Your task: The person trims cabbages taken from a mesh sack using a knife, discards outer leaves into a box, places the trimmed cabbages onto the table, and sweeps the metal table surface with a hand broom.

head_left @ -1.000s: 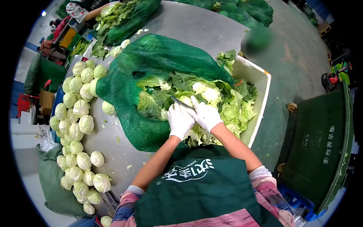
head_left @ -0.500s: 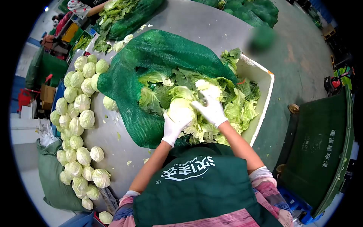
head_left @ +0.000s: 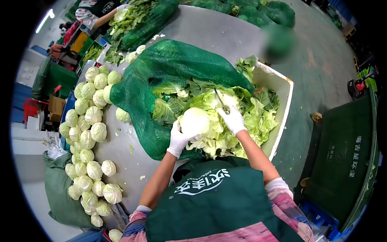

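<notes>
My left hand [head_left: 181,138], in a white glove, is closed around the lower left side of a pale, round cabbage [head_left: 194,122]. To the right of it, my gloved right hand [head_left: 233,120] grips a small knife [head_left: 219,97], its thin dark blade pointing up and away from me. The blade is apart from the cabbage, above the loose leaves. Cut cabbage leaves [head_left: 258,125] lie under and around both hands. A green mesh bag [head_left: 177,56] curves round the far and left sides of the leaves.
Trimmed cabbages [head_left: 86,139] are piled along the left of the metal table [head_left: 133,161]. A white foam box [head_left: 284,109] holding leaves stands at right. A co-worker's arm [head_left: 107,18] reaches over leaves at the far left. A big green bin [head_left: 338,161] stands at far right.
My right hand has drawn back from the cabbage to the right, and the knife blade now shows. My left hand still holds the cabbage. The whole view has shifted slightly.
</notes>
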A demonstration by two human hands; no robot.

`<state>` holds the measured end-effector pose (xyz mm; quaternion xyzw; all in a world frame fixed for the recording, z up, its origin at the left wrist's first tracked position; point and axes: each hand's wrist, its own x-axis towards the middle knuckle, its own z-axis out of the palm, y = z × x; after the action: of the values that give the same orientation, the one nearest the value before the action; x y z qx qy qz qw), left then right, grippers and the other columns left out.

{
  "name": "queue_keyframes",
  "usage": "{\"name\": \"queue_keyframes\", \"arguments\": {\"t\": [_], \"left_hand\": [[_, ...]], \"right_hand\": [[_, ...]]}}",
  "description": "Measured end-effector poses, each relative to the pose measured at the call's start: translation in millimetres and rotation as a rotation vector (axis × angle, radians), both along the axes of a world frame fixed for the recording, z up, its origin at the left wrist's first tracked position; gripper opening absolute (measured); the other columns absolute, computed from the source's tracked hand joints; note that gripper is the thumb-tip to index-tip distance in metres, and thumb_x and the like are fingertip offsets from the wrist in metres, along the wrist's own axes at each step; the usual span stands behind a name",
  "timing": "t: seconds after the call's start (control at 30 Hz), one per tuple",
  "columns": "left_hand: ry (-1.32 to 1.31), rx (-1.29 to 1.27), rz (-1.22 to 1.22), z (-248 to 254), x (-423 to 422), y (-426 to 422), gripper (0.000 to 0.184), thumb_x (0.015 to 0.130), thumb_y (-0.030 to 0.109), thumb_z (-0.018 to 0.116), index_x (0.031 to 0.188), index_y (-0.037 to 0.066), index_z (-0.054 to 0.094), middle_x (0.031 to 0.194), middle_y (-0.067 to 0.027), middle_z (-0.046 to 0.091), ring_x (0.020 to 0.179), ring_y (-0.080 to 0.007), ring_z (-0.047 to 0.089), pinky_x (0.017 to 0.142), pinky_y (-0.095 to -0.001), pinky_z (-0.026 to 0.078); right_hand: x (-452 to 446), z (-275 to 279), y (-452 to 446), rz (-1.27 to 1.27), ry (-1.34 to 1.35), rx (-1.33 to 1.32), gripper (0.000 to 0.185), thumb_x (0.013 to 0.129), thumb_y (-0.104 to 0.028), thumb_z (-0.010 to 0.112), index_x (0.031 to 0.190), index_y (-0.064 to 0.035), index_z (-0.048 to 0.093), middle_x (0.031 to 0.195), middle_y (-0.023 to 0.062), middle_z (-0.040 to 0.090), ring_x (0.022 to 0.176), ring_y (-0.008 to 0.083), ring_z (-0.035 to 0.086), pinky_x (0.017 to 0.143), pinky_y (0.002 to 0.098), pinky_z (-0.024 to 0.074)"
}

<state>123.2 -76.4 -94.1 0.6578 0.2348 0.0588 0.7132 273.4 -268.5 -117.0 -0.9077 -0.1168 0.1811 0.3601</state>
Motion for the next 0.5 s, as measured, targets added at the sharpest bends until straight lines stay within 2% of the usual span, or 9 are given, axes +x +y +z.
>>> {"name": "queue_keyframes", "arguments": {"t": [0.03,0.1,0.13,0.17,0.2,0.27,0.33,0.43,0.5], "left_hand": [[0.0,-0.001,-0.002,8.6,5.5,-1.9,0.09,0.062,0.014,0.088,0.133,-0.005,0.036,0.127,-0.0183,0.051,0.117,-0.0247,0.053,0.097,-0.0366,0.047],[-0.018,0.716,-0.158,26.0,15.8,-12.9,0.104,0.052,0.028,0.09,0.135,-0.003,0.036,0.124,-0.0196,0.052,0.116,-0.0309,0.052,0.099,-0.0418,0.042],[0.062,0.82,-0.222,33.0,22.8,-20.6,0.113,0.046,0.04,0.088,0.138,-0.001,0.036,0.126,-0.0215,0.05,0.118,-0.0361,0.047,0.102,-0.045,0.036],[0.055,0.817,-0.233,28.3,28.0,-27.6,0.113,0.046,0.04,0.088,0.138,-0.001,0.036,0.126,-0.0215,0.05,0.118,-0.0361,0.047,0.102,-0.045,0.036],[0.078,0.91,-0.263,23.4,33.3,-34.3,0.112,0.047,0.04,0.088,0.137,-0.003,0.036,0.126,-0.0224,0.049,0.118,-0.0362,0.047,0.102,-0.0438,0.036],[0.132,1.036,-0.295,16.1,38.4,-43.3,0.108,0.049,0.041,0.087,0.134,-0.003,0.038,0.126,-0.0217,0.047,0.12,-0.0367,0.042,0.103,-0.0432,0.035],[0.141,1.024,-0.315,20.5,38.7,-45.5,0.107,0.049,0.041,0.087,0.133,-0.003,0.038,0.126,-0.0208,0.047,0.119,-0.0366,0.042,0.102,-0.0435,0.035],[0.191,1.021,-0.377,24.6,39.1,-45.9,0.109,0.05,0.042,0.085,0.134,-0.007,0.037,0.129,-0.0209,0.046,0.117,-0.0353,0.043,0.1,-0.0455,0.035],[0.106,1.028,-0.275,15.5,34.5,-47.2,0.104,0.051,0.043,0.086,0.131,-0.004,0.04,0.122,-0.0185,0.05,0.115,-0.0349,0.045,0.1,-0.0441,0.035]], "right_hand": [[-7.5,1.5,-5.3,-0.042,-0.208,0.001,0.062,0.089,-0.055,0.051,0.128,-0.0069,0.053,0.124,0.0212,0.056,0.1,0.0357,0.061,0.088,0.0432,0.0464],[-15.9,15.8,-12.3,0.006,-0.263,0.112,0.054,0.093,-0.047,0.05,0.132,-0.0086,0.051,0.105,0.0229,0.064,0.096,0.0354,0.063,0.085,0.0418,0.0484],[-20.9,26.7,-14.5,0.101,-0.241,0.069,0.055,0.094,-0.047,0.047,0.134,-0.01,0.048,0.099,0.0217,0.065,0.089,0.0354,0.064,0.078,0.0432,0.0498],[-26.5,36.1,-15.8,0.194,-0.222,0.028,0.056,0.095,-0.048,0.044,0.137,-0.0115,0.044,0.093,0.0205,0.067,0.081,0.0354,0.065,0.072,0.0445,0.0511],[-32.4,41.3,-16.5,0.251,-0.234,-0.029,0.056,0.095,-0.048,0.044,0.139,-0.0132,0.043,0.079,0.0163,0.067,0.071,0.0346,0.065,0.063,0.0439,0.0514],[-41.8,38.8,-18.8,0.338,-0.246,-0.087,0.062,0.095,-0.048,0.044,0.145,-0.0136,0.032,0.079,0.0147,0.067,0.069,0.0336,0.065,0.06,0.0442,0.0508],[-46.2,36.6,-18.9,0.408,-0.272,-0.11,0.066,0.095,-0.048,0.043,0.148,-0.0126,0.024,0.078,0.0136,0.067,0.068,0.0328,0.064,0.058,0.0445,0.0502],[-46.6,42.5,-13.7,0.387,-0.337,-0.116,0.065,0.096,-0.048,0.041,0.148,-0.0117,0.025,0.076,0.0123,0.067,0.065,0.0312,0.064,0.055,0.043,0.0503],[-44.1,46.1,-11.2,0.424,-0.322,-0.223,0.063,0.096,-0.048,0.04,0.147,-0.0116,0.028,0.073,0.0109,0.066,0.062,0.0293,0.064,0.052,0.0418,0.05]]}}
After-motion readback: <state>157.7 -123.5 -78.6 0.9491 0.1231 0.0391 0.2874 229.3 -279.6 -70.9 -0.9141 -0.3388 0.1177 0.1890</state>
